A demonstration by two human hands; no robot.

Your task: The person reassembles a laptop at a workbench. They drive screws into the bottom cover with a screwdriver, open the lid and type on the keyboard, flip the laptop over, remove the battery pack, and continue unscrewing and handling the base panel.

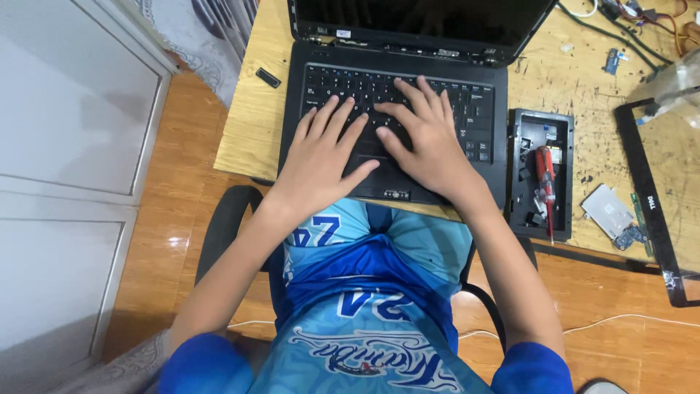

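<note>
Both bare hands rest spread on a stripped black laptop (pixel 397 102) at the table's near edge.

Left hand (pixel 321 157) lies flat, fingers splayed, its grip open and holding nothing; right hand (pixel 430 142) sits at its 3 o'clock, likewise open, fingertips pressing keys. The laptop's screen bezel is off (hinges bare). At 3 o'clock of the right hand, a red screwdriver (pixel 545 182) lies in a black cover panel (pixel 541 175) overhanging the wooden table (pixel 248 124); an elbow nudge could likely tip both to the floor. A small black part (pixel 267 77) near 10 o'clock could be swept off too.
</note>
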